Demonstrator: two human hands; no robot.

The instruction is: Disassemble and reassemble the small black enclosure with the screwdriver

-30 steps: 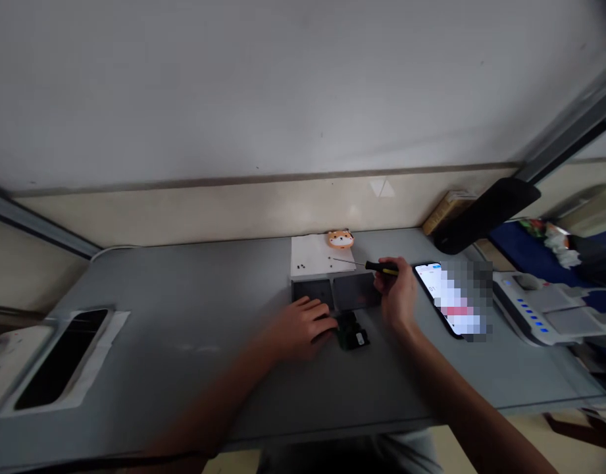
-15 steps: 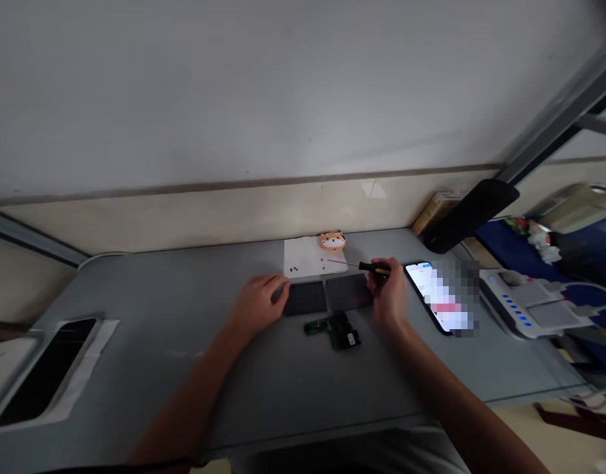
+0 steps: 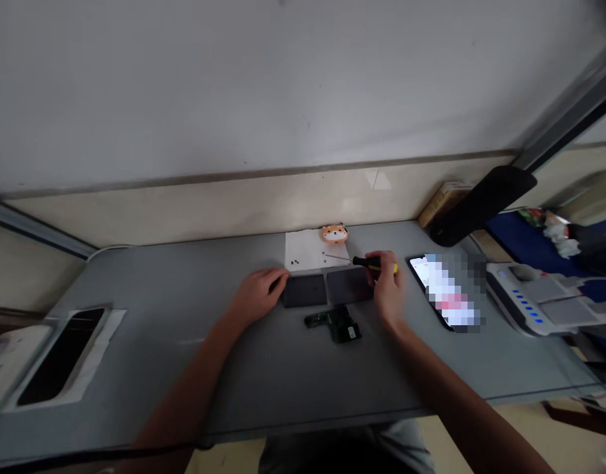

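My right hand is closed round the black-and-yellow handle of a screwdriver. Its thin shaft points left, with the tip above white paper near tiny screws. A dark flat casing piece lies beneath and beside this hand. Another dark flat casing piece lies just left of it; the fingertips of my left hand are bent together at its upper left corner. Nearer me is a green circuit board with a black part and a white label.
An orange animal-faced case sits on the paper's right corner. Rightward are a lit phone, a white power strip, a black cylinder and a box. A dark-screened phone lies far left on the grey table.
The view has shifted slightly, moving the scene a little. My right hand has turned the screwdriver slightly, its tip still over the paper by the screws. My left hand stays at the casing corner.
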